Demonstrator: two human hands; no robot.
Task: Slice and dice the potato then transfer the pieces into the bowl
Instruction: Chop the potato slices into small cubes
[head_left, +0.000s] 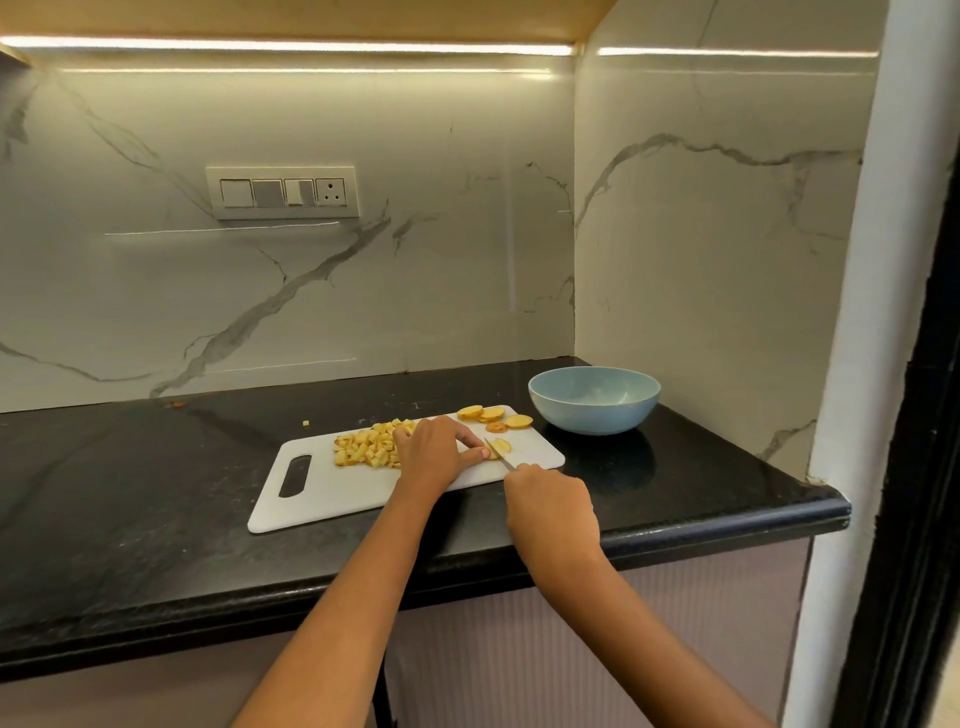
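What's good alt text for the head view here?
A person cuts a potato slice on a white cutting board: the left hand steadies it while the right hand holds a knife. Diced potato is piled behind the left hand, uncut slices lie at the board's far right corner, and a blue bowl, apparently empty, stands on the black counter beyond.

Both bare forearms reach forward from the lower edge of the view, the left one angling rightward. The left hand (434, 449) lies palm down, knuckles raised, its fingers bent and its thumb stretched to the right, fingertips pinning a potato slice (502, 446). The right hand (548, 506) is curled into a fist round a knife (500, 455) handle, just right of the left thumb.
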